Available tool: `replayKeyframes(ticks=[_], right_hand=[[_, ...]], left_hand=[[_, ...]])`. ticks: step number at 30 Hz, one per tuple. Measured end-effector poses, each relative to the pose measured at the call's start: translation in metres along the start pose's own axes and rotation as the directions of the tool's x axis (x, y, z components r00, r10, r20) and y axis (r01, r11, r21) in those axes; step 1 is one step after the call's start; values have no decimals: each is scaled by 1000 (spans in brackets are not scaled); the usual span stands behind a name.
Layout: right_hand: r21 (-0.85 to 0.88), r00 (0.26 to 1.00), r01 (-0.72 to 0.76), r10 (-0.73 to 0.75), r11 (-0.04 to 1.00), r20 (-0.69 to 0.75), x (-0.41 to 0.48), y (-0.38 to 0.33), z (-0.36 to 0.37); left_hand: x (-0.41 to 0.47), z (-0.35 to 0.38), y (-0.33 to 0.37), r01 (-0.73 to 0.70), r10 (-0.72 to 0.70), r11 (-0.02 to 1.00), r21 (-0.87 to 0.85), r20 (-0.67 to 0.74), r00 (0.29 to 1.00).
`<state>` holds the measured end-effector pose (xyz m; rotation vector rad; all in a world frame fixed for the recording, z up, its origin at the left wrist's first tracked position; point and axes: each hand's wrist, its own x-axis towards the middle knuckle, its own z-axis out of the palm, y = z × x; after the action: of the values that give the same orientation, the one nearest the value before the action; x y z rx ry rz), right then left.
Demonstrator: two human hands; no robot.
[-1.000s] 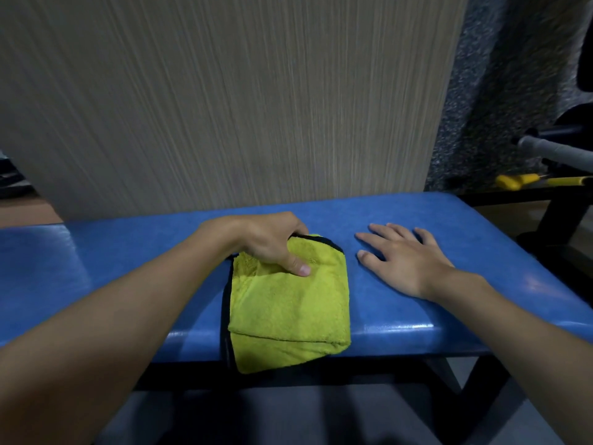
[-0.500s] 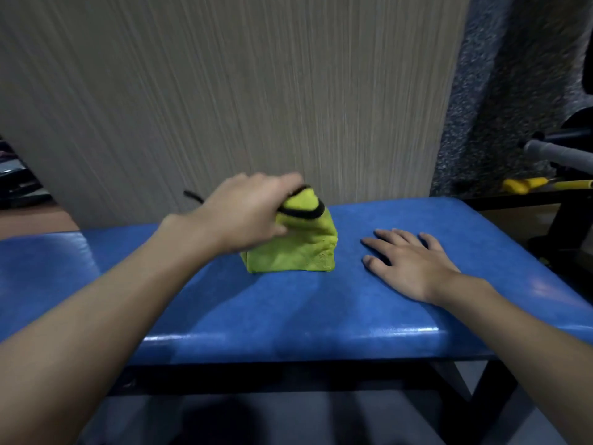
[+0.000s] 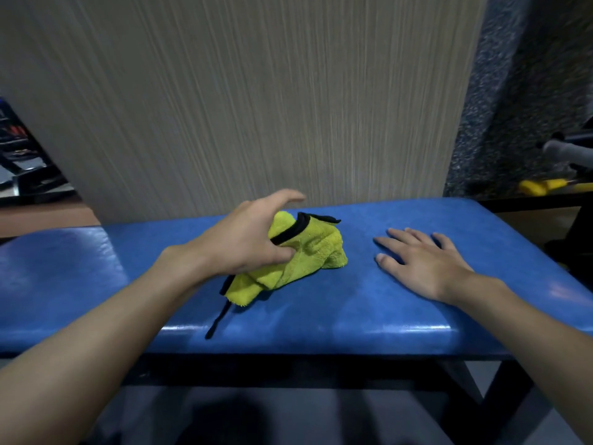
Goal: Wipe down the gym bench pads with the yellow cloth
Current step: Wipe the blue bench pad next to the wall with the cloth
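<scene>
Yellow cloth (image 3: 305, 255) lowered, crumpled on bench pad (image 3: 385, 303) | left hand (image 3: 247, 242) grips it | right hand (image 3: 423, 261) flat

Body in view: two arms only. Left forearm (image 3: 96, 348) comes in from the lower left corner, right forearm (image 3: 529, 342) from the lower right. Both are bare along their whole visible length (uncovered right up to the frame edge). Left hand (image 3: 247, 242), just left of centre, and right hand (image 3: 426, 264), right of centre, are bare as well. Fingers (image 3: 394, 245) slender. Thumbnail on the right hand cut short, rounded tip. Forearms smooth; fine detail softened by dim light.
</scene>
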<state>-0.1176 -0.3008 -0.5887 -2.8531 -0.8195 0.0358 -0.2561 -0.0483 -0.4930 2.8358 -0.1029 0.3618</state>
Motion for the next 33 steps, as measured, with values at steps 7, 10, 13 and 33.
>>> replayKeyframes(ticks=[7, 10, 13, 33], right_hand=[[17, 1000, 0, 0, 1000, -5, 2, -1, 0], [57, 996, -13, 18, 998, -89, 3, -2, -6], [36, 972, -12, 20, 999, -233, 7, -13, -17], [828, 956, 295, -149, 476, -254, -7, -111, -46]], left_hand=[[6, -2, 4, -32, 23, 996, 86, 104, 994], [-3, 7, 8, -38, 29, 993, 108, 86, 996], [-16, 18, 11, -53, 47, 993, 104, 56, 997], [-72, 39, -11, -61, 145, 899, 433, -163, 976]])
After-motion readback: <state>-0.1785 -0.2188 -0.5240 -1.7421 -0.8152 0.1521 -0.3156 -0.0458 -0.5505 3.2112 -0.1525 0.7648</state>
